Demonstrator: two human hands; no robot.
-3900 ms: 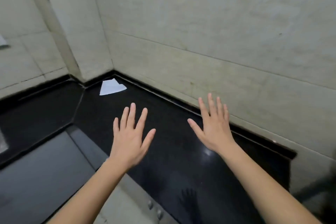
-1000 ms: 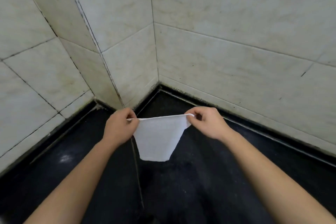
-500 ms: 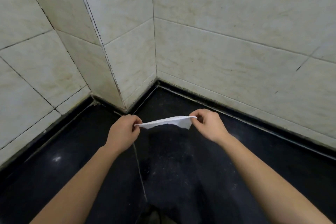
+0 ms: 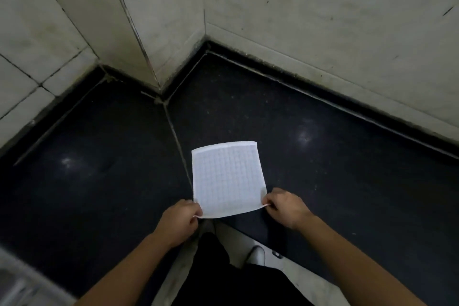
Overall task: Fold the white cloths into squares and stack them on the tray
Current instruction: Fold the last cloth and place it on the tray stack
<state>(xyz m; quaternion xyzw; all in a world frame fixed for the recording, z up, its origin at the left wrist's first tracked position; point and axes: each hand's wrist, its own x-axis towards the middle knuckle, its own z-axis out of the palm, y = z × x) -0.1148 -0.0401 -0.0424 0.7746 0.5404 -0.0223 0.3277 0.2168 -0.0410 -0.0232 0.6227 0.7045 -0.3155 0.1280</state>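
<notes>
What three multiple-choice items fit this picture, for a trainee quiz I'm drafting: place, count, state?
1. Where does the white cloth lie? A tray; B dark counter; C wall ledge.
2. How many cloths show? A one; B two; C four.
3. What do the left hand and right hand do? A rest open; B one holds alone; C each pinches a near corner.
Answers: B, it spreads flat on the counter; A, no other cloth shows; C, each near corner sits in a pinch.
</notes>
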